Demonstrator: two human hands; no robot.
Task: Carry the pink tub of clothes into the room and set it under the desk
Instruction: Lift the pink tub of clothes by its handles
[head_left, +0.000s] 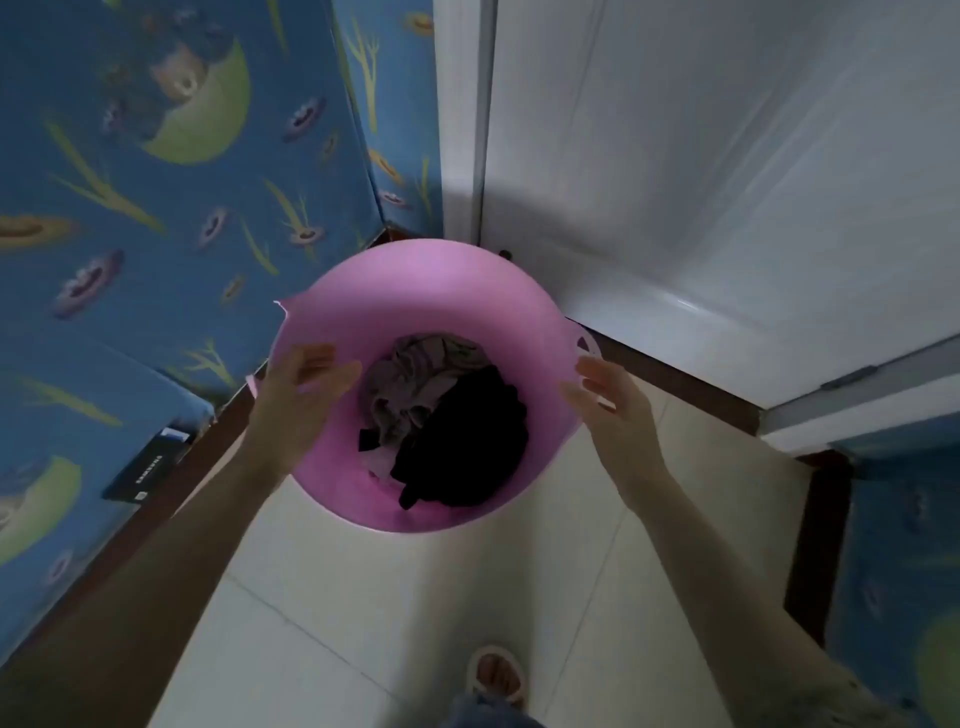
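Observation:
The pink tub (415, 291) stands on the pale tiled floor in a corner, seen from above. Inside it lie grey-pink clothes (410, 374) and a black garment (467, 447). My left hand (304, 387) hovers over the tub's left rim with fingers spread and the thumb pointing inward. My right hand (610, 400) is at the right rim, just below the tub's side handle (589, 345), with fingertips at the edge and fingers apart. Neither hand is closed around the rim. Both hands are motion-blurred. No desk is in view.
A blue patterned wall (156, 208) runs along the left with a dark baseboard. A black box (145, 475) leans against it. A white door (727, 182) fills the upper right. My sandaled foot (496, 675) is on the tiles (415, 597) below the tub.

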